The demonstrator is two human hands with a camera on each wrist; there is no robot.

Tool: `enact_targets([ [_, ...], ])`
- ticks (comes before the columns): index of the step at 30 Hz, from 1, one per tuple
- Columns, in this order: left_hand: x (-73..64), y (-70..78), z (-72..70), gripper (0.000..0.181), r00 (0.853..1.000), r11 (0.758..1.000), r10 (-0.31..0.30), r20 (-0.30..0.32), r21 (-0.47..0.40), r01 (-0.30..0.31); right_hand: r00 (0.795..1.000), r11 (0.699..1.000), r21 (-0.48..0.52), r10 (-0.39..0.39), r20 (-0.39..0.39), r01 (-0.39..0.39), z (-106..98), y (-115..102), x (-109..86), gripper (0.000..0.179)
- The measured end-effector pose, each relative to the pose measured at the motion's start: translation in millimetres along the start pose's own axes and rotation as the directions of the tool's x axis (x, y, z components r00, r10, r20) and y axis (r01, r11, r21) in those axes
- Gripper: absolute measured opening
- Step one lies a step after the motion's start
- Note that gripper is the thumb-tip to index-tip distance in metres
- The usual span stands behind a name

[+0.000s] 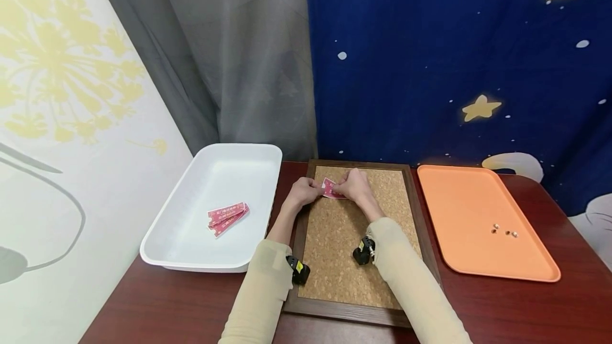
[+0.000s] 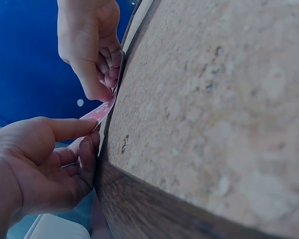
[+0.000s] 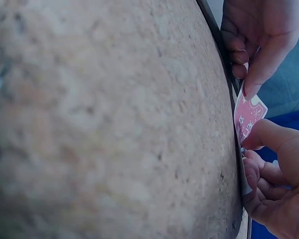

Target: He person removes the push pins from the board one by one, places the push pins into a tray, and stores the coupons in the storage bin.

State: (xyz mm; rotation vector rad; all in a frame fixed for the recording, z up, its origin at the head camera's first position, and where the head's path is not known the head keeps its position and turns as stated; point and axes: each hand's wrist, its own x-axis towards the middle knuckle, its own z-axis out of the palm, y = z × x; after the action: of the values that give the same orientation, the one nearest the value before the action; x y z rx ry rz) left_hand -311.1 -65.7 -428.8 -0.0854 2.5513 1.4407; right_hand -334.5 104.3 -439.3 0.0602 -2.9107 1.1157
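Observation:
A pink-red paper ticket (image 1: 328,189) with white print lies near the upper end of a wood-framed cork board (image 1: 334,264). My left hand (image 1: 304,191) pinches the ticket's left end between thumb and fingers. Over the ticket's other part is my right hand (image 1: 356,183), its fingers curled close to the cork. In the right wrist view, a small shiny thing (image 3: 243,151), seemingly a pushpin, shows between the right thumb and index finger. Those fingers mostly cover it. The ticket (image 2: 100,112) bends slightly upward at the left hand's side.
To the left, a white tub (image 1: 191,243) contains several similar tickets (image 1: 227,216), overlapping. An orange tray (image 1: 459,211) on the right holds several small metal pins (image 1: 507,231). Curtains (image 1: 406,68) hang behind the dark red table (image 1: 143,301).

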Motion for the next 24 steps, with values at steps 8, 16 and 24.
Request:
enact_targets([
  [8, -0.5, -0.8, 0.1, 0.011, 1.0, 1.0, 0.004, -0.002, -0.008, -0.004, 1.0, 1.0, 0.018, -0.003, -0.008, 0.003, -1.1, 0.8, -1.9, 0.017],
  [16, -1.9, -1.0, 0.7, 0.012, 1.0, 0.999, 0.008, 0.002, -0.033, -0.008, 1.0, 1.0, 0.016, -0.021, -0.015, 0.021, -2.7, 3.5, -2.7, 0.015],
  [24, -2.0, -2.3, 1.7, 0.012, 1.0, 0.999, 0.003, -0.002, -0.039, -0.003, 0.999, 0.998, 0.051, -0.034, -0.027, 0.035, -8.8, 8.1, -6.7, 0.016],
])
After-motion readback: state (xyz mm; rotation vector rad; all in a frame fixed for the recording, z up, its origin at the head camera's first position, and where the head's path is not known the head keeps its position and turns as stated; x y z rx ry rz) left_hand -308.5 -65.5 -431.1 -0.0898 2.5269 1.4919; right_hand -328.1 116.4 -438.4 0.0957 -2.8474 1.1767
